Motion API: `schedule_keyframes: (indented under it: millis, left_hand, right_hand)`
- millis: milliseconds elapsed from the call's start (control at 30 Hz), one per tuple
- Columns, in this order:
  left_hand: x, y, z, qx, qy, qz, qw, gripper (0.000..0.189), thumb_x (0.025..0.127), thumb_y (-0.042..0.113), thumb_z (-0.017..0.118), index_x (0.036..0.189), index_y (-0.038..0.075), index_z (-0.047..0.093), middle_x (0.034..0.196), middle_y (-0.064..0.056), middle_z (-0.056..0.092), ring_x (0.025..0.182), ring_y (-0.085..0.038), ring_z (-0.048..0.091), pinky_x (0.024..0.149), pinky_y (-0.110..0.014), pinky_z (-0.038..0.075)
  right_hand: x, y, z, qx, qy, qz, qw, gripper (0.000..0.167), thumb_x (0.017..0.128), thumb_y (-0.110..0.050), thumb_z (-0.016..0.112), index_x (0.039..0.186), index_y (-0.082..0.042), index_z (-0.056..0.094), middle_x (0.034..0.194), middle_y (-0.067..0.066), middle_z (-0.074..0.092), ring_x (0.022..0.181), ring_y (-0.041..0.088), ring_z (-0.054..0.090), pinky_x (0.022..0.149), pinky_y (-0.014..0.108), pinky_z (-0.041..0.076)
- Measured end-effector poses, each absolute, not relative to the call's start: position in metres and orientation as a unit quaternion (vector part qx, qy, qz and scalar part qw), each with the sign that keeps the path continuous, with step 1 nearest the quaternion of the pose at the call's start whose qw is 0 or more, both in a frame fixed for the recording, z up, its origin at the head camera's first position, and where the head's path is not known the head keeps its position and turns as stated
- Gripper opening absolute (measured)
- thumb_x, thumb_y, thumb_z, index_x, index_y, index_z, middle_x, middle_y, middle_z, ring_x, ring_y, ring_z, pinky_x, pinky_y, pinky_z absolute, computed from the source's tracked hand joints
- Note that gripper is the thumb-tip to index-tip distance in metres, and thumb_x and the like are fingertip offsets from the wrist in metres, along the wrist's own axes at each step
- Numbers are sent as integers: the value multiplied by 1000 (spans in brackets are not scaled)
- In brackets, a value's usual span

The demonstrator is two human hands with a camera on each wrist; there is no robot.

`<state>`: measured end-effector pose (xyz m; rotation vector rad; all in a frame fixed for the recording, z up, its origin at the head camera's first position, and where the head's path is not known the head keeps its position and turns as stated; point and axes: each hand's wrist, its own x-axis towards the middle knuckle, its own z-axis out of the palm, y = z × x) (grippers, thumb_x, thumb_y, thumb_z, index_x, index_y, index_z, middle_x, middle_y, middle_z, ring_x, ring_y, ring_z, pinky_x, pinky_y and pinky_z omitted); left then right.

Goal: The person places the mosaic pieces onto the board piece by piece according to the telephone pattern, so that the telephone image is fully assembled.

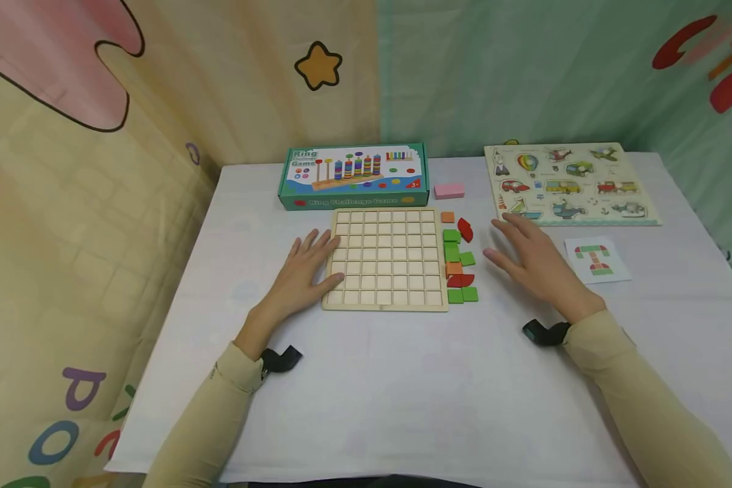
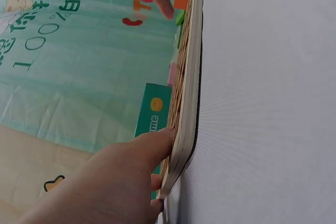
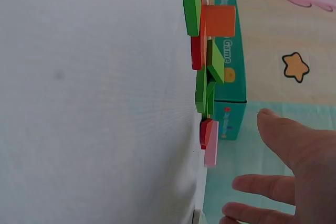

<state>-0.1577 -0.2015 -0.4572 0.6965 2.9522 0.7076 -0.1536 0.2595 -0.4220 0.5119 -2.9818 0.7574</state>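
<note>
A wooden grid board lies in the middle of the table, its squares bare. My left hand rests on the board's left edge with fingers spread; in the left wrist view the thumb touches the rim. Along the board's right side lie several loose pieces: green squares, orange squares and red curved pieces, some overlapping. My right hand hovers to the right of these pieces, fingers apart and holding nothing. Beside it lies a white pattern card with a printed green, orange and red figure.
A green Ring Challenge Game box stands behind the board. Next to it lies a pink block. At the back right is a vehicle picture puzzle. Printed curtains hang behind the white table.
</note>
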Motion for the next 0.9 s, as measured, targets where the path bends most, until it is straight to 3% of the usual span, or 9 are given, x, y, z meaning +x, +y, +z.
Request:
schedule_keyframes:
  millis: [167, 400, 900]
  left_hand:
    - [-156, -197, -456, 229, 946, 230, 12, 74, 103, 47, 63, 165, 16, 38, 174, -12, 26, 165, -34, 12, 134, -53, 0]
    - [-153, -190, -459, 237, 943, 234, 7, 73, 102, 48, 63, 164, 16, 40, 174, -13, 26, 164, -35, 12, 134, -52, 1]
    - [-152, -178, -457, 239, 943, 232, 2, 72, 103, 47, 62, 164, 15, 40, 173, -14, 27, 164, -34, 13, 135, -50, 5]
  right_hand:
    - [-171, 250, -416, 169, -957, 236, -13, 65, 101, -31, 73, 154, -2, 50, 159, 26, 45, 149, 47, 38, 121, 68, 33]
    - [-198, 226, -409, 160, -953, 255, -39, 50, 98, -17, 75, 140, 6, 60, 126, 28, 65, 117, 42, 61, 103, 59, 51]
    - [-202, 222, -416, 112, -950, 292, -18, 33, 93, -3, 75, 123, 8, 70, 113, 27, 70, 103, 40, 65, 92, 55, 55]
